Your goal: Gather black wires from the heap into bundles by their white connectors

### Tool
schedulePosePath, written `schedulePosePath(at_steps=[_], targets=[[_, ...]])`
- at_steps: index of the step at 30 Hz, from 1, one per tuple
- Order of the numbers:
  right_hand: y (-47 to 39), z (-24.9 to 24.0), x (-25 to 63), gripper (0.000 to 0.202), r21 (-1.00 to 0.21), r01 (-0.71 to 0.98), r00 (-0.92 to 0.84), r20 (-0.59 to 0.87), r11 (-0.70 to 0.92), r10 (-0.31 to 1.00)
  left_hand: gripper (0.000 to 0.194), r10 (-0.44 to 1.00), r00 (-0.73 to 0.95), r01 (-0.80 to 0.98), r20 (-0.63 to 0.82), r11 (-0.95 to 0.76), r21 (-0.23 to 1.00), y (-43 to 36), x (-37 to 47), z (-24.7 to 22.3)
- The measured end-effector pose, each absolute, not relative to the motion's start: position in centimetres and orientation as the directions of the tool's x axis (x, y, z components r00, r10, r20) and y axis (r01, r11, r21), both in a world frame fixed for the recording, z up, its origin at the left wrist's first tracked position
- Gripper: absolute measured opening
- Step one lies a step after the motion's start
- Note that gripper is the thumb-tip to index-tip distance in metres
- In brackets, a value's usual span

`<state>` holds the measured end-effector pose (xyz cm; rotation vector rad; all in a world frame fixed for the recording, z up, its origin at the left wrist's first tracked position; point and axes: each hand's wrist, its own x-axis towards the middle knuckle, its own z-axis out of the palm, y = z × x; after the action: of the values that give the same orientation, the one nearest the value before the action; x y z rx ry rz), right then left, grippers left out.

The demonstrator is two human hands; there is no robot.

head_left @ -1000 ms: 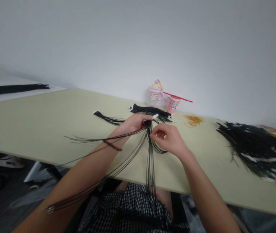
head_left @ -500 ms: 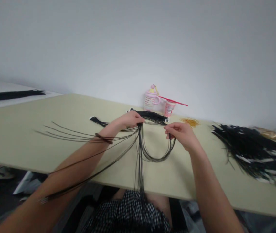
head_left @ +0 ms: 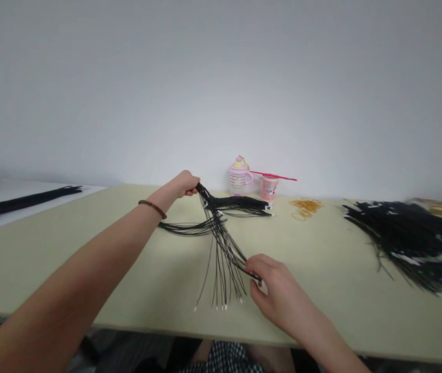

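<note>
**Left hand (head_left: 187, 183) reaching far, right hand (head_left: 270, 284) held nearer**

The left forearm (head_left: 100, 267) extends toward between one and two o'clock; its hand forms a fist, fingers curled in. The right forearm (head_left: 318, 330) angles toward between ten and eleven o'clock, fingers bent inward, thumb below them. From the left hand, the right lies between four and five o'clock, well apart.

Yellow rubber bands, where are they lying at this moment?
In the head view, the yellow rubber bands lie on the table right of centre, between the pink cup and the large pile of black wires.
</note>
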<state>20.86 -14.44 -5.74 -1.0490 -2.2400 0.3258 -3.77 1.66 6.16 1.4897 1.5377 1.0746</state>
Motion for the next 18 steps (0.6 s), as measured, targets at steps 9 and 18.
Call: schedulePosePath(at_steps=[9,18], targets=[[-15.5,-5.3,19.6,0.033,-0.124,0.791,-0.547,0.294,0.599,0.784,0.029,0.788,0.185,0.882,0.588,-0.396,0.254,-4.4,-1.3,16.9],[-11.2,-1.8,20.2,0.043,-0.402,0.668,-0.501,0.379,0.626,0.778,0.035,0.665,0.227,0.793,0.711,-0.55,0.261,-8.0,0.9,18.5]])
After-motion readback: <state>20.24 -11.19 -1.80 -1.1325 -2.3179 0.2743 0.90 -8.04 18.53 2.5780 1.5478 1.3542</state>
